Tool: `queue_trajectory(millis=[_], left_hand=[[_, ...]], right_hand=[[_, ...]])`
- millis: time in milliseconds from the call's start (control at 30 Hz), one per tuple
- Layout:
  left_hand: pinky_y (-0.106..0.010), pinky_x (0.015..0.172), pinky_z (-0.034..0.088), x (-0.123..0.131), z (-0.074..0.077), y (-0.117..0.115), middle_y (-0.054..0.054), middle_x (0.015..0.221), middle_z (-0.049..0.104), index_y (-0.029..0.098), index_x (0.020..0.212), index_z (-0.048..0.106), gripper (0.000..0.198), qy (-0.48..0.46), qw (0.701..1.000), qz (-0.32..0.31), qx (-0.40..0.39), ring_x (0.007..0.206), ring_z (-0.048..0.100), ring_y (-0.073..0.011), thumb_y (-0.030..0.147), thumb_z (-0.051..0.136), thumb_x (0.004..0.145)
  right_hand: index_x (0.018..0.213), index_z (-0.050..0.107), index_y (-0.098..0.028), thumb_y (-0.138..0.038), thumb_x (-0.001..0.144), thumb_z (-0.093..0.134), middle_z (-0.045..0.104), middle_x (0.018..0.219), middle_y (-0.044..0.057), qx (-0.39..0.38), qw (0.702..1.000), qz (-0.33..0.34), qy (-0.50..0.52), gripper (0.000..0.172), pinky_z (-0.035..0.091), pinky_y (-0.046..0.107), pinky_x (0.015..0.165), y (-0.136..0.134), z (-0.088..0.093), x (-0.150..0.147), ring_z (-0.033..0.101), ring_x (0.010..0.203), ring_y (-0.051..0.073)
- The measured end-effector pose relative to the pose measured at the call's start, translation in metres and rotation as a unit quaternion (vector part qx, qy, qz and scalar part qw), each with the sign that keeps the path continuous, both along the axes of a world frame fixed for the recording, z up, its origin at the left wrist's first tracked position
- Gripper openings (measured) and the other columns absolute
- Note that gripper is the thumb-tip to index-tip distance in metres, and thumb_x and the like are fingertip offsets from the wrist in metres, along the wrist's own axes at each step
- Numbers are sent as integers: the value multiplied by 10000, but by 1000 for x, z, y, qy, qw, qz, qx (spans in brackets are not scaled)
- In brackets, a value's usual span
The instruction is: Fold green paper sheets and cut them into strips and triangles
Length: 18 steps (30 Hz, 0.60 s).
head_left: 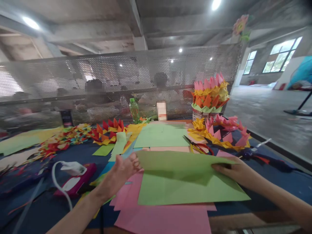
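A green sheet of paper (180, 182) is spread in front of me, its far part raised and bent over the near part. My right hand (227, 167) pinches it at the right edge, thumb below and fingers on top. At the left edge, my left hand (128, 164) has its fingers curled against the sheet's corner, with the thumb sticking up. Pink sheets (163, 217) lie beneath the green one. Just beyond is a pale green sheet (161, 135) on a stack, with red-handled scissors (200, 148) to its right.
A tiered folded-paper piece (211, 94) stands at back right, near a pink and yellow paper ring (227, 135). A green-capped bottle (134, 111) stands by the perforated metal screen (146, 78). At left are a red-orange paper ring (109, 130) and a power strip (79, 180) with a white plug.
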<state>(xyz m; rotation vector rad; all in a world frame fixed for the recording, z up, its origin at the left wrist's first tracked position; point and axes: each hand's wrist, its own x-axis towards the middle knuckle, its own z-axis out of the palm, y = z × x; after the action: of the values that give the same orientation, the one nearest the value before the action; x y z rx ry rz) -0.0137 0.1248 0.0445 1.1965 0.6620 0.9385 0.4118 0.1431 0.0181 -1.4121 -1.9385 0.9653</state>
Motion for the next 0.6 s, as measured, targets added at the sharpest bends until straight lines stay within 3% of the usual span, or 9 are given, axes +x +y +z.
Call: queue_trajectory(millis=[67, 133, 233, 333, 400, 600], left_hand=[[-471, 1103, 255, 4, -2, -1, -94, 1426, 461, 272, 1382, 444, 825, 53, 997, 16, 52, 1324, 378, -316, 779, 479, 731], [-424, 1055, 328, 11, -1, -3, -83, 1382, 501, 297, 1368, 450, 767, 165, 979, 43, 112, 1265, 445, -296, 619, 676, 710], [-389, 969, 397, 24, 2, -3, -80, 1233, 581, 248, 1247, 554, 560, 368, 900, 125, 195, 1119, 538, -266, 396, 724, 734], [-384, 904, 419, 32, 3, 1, -67, 1064, 616, 194, 1028, 653, 355, 479, 827, 175, 236, 1021, 558, -264, 380, 701, 730], [-364, 861, 431, 34, 2, 6, -53, 997, 616, 194, 965, 671, 321, 500, 815, 166, 240, 981, 563, -257, 389, 708, 713], [-346, 850, 438, 36, -3, 10, -65, 998, 614, 189, 848, 699, 233, 504, 818, 151, 233, 978, 572, -257, 388, 688, 727]], right_hand=[[884, 727, -209, -528, 821, 594, 753, 814, 35, -39, 999, -29, 13, 351, 552, 309, 581, -1, 1, -1, 693, 709, 251], [933, 731, -210, -530, 802, 618, 763, 875, 51, -52, 997, -45, 19, 364, 571, 337, 622, 0, 2, -2, 705, 754, 277], [984, 721, -202, -505, 801, 634, 762, 933, 58, -27, 999, -37, 20, 364, 578, 358, 691, 1, 5, -3, 703, 820, 291], [983, 716, -187, -487, 806, 636, 762, 897, 53, -34, 999, -24, 29, 358, 576, 363, 729, 2, 4, -2, 699, 854, 295], [981, 718, -183, -460, 780, 669, 762, 897, 45, -31, 998, -24, 43, 346, 577, 353, 722, 3, 3, -1, 700, 843, 291], [823, 740, -156, -492, 748, 676, 753, 768, 40, -38, 998, -42, 43, 350, 554, 306, 576, 1, 4, -2, 694, 665, 254]])
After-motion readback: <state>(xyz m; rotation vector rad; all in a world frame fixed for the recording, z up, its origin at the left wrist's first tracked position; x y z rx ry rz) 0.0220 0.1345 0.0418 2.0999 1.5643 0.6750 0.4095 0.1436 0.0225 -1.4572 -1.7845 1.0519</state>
